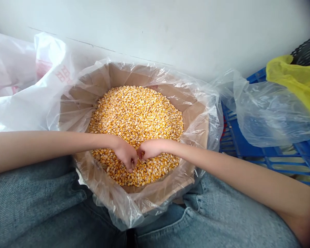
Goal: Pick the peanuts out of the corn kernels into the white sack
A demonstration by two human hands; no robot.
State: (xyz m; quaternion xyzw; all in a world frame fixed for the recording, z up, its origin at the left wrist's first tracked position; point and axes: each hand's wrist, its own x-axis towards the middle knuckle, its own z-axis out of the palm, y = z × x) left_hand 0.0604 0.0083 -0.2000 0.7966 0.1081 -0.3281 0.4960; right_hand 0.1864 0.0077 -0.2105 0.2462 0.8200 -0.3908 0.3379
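Yellow corn kernels (144, 110) lie heaped in a cardboard box (124, 74) lined with clear plastic (126, 206). My left hand (126, 154) is over the kernels near the middle of the heap, its fingers curled down and closed. Close beside it on the right, my right hand (150, 149) is also closed, with fingertips bent toward the left hand. Whatever the fingers of either hand hold, if anything, is too small or hidden to make out.
White plastic bags (20, 110) with red print lie left of the box. On the right are a blue plastic crate (248, 134), clear plastic sheeting (271, 113), a yellow bag (297, 79) and a black basket (308, 51). A white wall (170, 31) stands behind.
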